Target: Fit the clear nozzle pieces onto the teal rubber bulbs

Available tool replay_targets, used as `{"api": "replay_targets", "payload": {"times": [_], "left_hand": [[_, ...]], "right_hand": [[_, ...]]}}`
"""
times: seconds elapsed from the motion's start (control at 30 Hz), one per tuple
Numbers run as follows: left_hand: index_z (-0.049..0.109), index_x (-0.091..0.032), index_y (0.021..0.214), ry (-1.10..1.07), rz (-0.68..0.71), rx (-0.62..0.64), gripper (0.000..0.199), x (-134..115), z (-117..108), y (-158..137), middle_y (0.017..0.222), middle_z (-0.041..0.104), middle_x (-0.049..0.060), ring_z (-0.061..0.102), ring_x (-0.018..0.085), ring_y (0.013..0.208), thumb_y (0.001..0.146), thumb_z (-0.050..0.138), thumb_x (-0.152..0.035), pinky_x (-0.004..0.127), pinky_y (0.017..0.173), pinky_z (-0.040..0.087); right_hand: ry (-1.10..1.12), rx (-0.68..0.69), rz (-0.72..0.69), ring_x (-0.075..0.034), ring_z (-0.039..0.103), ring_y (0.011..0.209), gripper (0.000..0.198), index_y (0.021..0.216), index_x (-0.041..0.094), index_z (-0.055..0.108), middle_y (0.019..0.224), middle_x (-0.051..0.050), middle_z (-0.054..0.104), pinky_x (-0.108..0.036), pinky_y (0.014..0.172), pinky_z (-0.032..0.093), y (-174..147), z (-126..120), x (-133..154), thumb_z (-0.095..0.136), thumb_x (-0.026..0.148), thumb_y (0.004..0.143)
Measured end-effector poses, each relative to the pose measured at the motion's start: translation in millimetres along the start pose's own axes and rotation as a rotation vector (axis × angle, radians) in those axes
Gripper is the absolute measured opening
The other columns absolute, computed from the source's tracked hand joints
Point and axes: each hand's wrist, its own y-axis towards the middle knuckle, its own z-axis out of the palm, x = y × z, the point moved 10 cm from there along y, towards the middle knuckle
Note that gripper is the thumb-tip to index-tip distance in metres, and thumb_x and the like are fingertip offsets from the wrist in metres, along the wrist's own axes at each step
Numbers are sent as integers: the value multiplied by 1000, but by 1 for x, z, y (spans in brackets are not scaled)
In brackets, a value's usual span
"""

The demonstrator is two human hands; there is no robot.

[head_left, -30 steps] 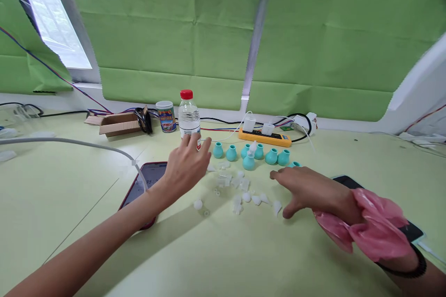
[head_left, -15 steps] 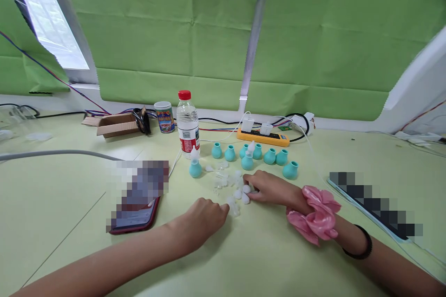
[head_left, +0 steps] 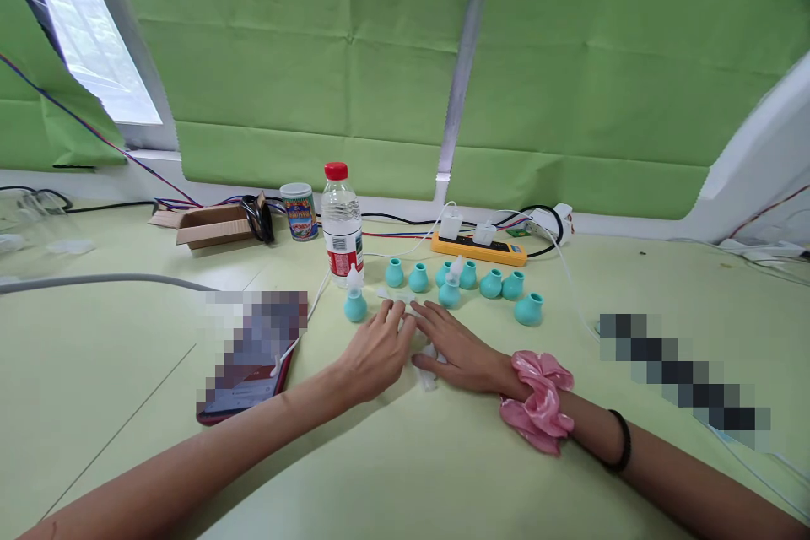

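My left hand [head_left: 375, 356] lies low over the table, fingers stretched forward and apart. Beside it my right hand [head_left: 463, 352] is spread flat, thumb apart, over small translucent plastic pieces [head_left: 428, 380]. The two hands nearly meet at the fingertips and cover most of these pieces; whether either touches one is hidden. More clear pieces [head_left: 396, 295] show just beyond the fingertips. Behind the hands stand several teal squeeze bulbs [head_left: 528, 310] with open necks. One teal bulb [head_left: 355, 306] at left and another bulb [head_left: 449, 294] in the middle carry clear pointed tips.
A water bottle [head_left: 342, 228] with a red cap and a printed can [head_left: 299, 213] stand behind. A phone [head_left: 250, 367] lies left, another dark device [head_left: 677, 375] right. A yellow power strip [head_left: 479, 250], cables and a cardboard box [head_left: 212, 226] line the back.
My left hand has moved forward and its fingers have opened out. My right hand has shifted left, going from a pinch at the pieces to spread fingers covering them.
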Motion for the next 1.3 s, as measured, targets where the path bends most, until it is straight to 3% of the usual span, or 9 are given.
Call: {"api": "replay_targets", "payload": {"times": [0.13, 0.27, 0.4, 0.5, 0.63, 0.73, 0.93, 1.13, 1.3], "left_hand": [[40, -6, 111, -107, 19, -110, 34, 5, -2, 7, 120, 39, 17, 19, 30, 123, 82, 32, -22, 48, 96, 24], [32, -8, 122, -183, -68, -63, 42, 16, 12, 14, 128, 33, 18, 19, 30, 124, 85, 26, -29, 50, 94, 25], [31, -9, 124, -179, -191, 21, 48, 27, 32, 20, 130, 29, 23, 26, 38, 119, 85, 26, -36, 52, 88, 30], [35, -9, 122, -148, -180, 39, 46, 25, 38, 23, 128, 33, 23, 29, 39, 117, 84, 30, -37, 54, 85, 30], [44, -12, 111, -186, -37, 7, 33, 11, 32, 23, 117, 45, 16, 35, 30, 114, 86, 27, -27, 49, 87, 33], [44, -11, 109, -255, -56, -16, 30, 13, 25, 20, 109, 49, 14, 44, 25, 104, 85, 28, -19, 42, 85, 38], [41, -12, 111, -545, -66, -68, 36, 13, 14, 13, 112, 49, 10, 45, 16, 106, 77, 32, -4, 30, 88, 40], [40, -13, 113, -324, -29, -187, 36, 1, -1, -13, 124, 37, 14, 34, 24, 114, 78, 36, -9, 39, 90, 37], [51, -16, 97, 14, 3, -143, 24, -9, 3, -27, 91, 54, 10, 48, 25, 82, 81, 34, -14, 39, 66, 41]], "right_hand": [[59, -37, -26, -26, 25, 120, 66, 121, 15, 34, 128, -14, 33, -45, 98, 24, 0, -2, 4, 50, 54, 71], [63, -58, -10, -30, 23, 121, 82, 122, 10, 34, 129, -17, 30, -49, 98, 22, 0, -2, 3, 58, 58, 60], [89, -112, 33, -24, 33, 116, 57, 116, 12, 40, 123, -14, 40, -41, 97, 30, 1, -4, -7, 57, 35, 67], [97, -202, 89, -21, 42, 109, 41, 110, 14, 45, 115, -11, 47, -36, 93, 36, -1, -11, -16, 51, 23, 70], [63, -308, 130, -20, 48, 100, 29, 100, 16, 51, 105, -10, 52, -35, 85, 43, -6, -20, -22, 49, 20, 71], [31, -362, 104, -20, 47, 100, 24, 96, 16, 52, 106, -10, 51, -36, 82, 45, -9, -25, -20, 45, 16, 73], [-15, -286, -22, -20, 47, 96, 24, 93, 17, 55, 94, -8, 57, -38, 80, 43, -6, -18, -11, 35, 9, 80], [-22, -258, -104, -22, 46, 95, 22, 97, 15, 53, 98, -9, 55, -39, 81, 41, -12, -22, 9, 45, 25, 79], [-60, -226, -62, -22, 47, 98, 28, 100, 15, 53, 106, -11, 52, -40, 84, 40, -13, -14, 7, 51, 26, 74]]}}
